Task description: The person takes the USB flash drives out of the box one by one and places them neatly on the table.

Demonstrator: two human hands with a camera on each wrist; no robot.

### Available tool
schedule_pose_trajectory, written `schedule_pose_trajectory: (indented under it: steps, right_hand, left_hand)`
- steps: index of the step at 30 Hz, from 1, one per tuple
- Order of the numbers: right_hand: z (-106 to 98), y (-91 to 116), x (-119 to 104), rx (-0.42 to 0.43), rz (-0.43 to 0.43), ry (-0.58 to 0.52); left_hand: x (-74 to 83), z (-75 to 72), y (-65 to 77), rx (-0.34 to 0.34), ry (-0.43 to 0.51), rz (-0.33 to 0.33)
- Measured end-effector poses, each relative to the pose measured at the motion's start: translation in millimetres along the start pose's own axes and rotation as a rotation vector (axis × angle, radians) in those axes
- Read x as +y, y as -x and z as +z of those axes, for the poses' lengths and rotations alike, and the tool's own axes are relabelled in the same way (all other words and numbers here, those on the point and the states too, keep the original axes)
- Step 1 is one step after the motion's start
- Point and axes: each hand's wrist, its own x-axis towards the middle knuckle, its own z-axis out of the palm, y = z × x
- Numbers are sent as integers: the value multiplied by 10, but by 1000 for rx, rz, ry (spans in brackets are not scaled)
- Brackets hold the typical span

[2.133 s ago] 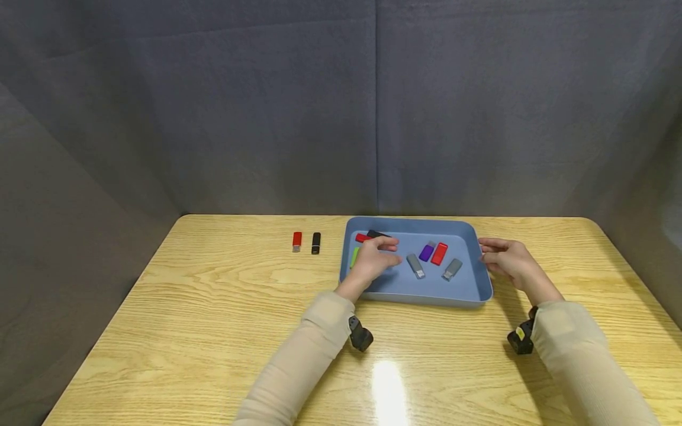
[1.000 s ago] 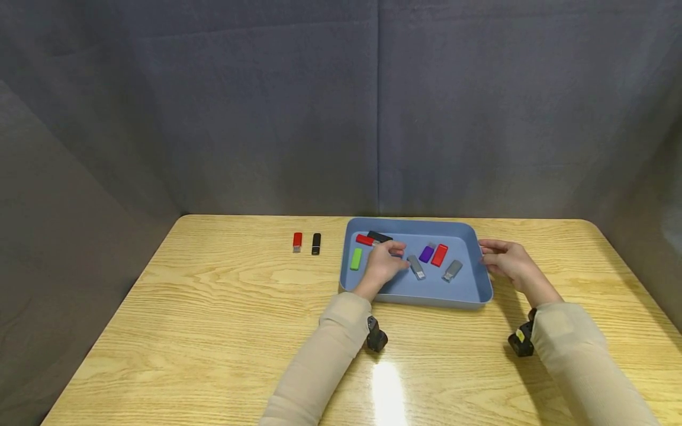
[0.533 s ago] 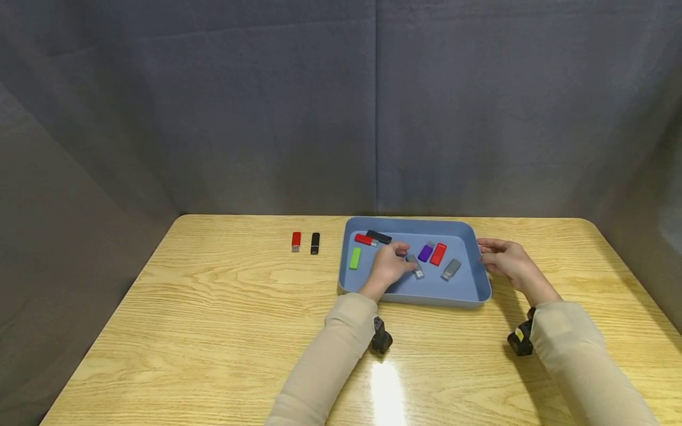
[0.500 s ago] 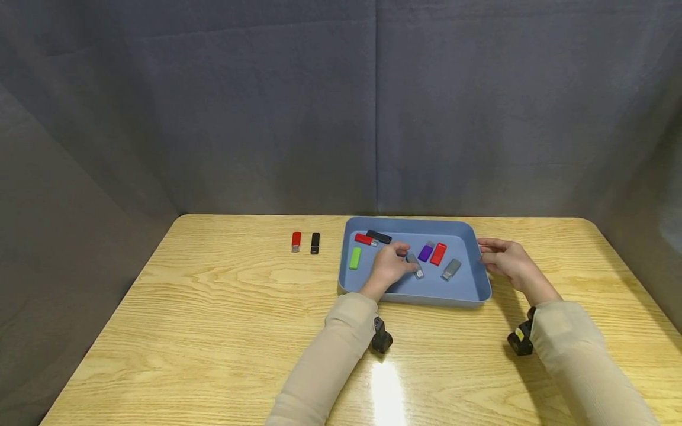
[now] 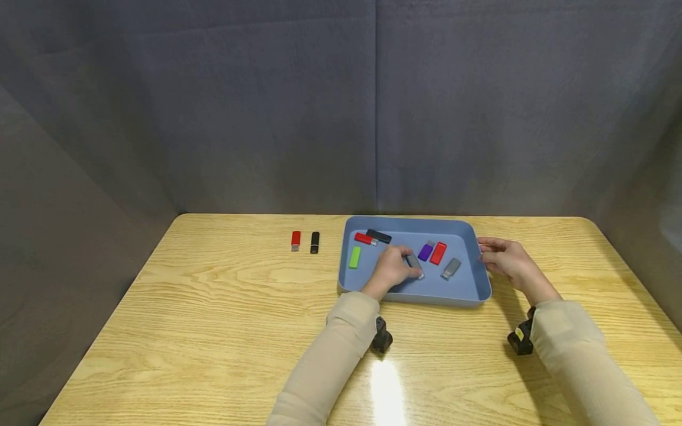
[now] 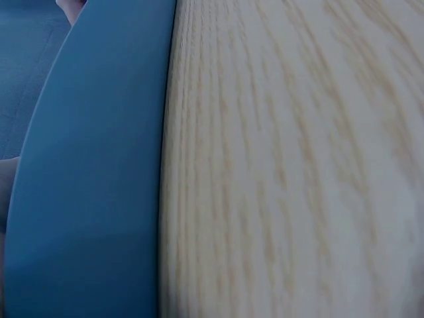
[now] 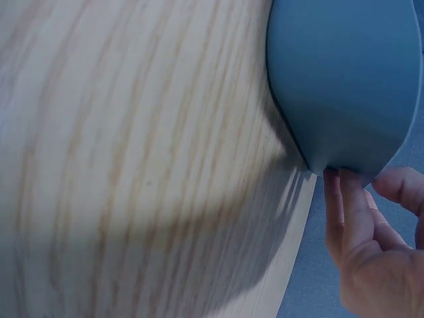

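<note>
In the head view a blue tray (image 5: 431,299) holds several USB sticks. My left hand (image 5: 393,267) reaches into it, thumb and fingers at the two ends of a grey USB stick (image 5: 414,264) and pinching it; the thumb covers part of its metal plug. The left wrist view shows mostly the tray's outer wall (image 6: 99,165), with only bits of the hand at the left edge. At the tray's right end my right hand (image 5: 514,263) has fairly straight fingers, and in the right wrist view its fingertips (image 7: 351,182) touch the outside of the wall.
Also in the tray lie a green stick (image 5: 354,258), a red one (image 5: 364,239), a black one (image 5: 379,236), a purple one (image 5: 425,252), another red one (image 5: 438,254) and a second grey one (image 5: 451,268). On the table, left of it, are red (image 5: 295,241) and black (image 5: 315,242) sticks.
My left hand has moved right across the tray from beside the green stick to the grey USB stick, and its thumb and fingers have closed on it. The right hand has stayed at the tray's end.
</note>
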Motion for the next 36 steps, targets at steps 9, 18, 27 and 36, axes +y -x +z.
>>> schedule_pose_trajectory:
  steps: [9, 18, 27, 36]
  right_hand:
    - [10, -4, 9, 5, 0, 15]
    - [16, -10, 12, 5, 8, 27]
    - [31, -9, -16, 35, -12, 93]
    - [28, 9, -7, 28, 4, 126]
  left_hand:
    - [57, -12, 8, -12, 12, -23]
    - [75, -29, -8, -12, 95, -16]
    - [21, -29, -14, -1, 251, -12]
    - [-24, -77, 6, 8, 546, -71]
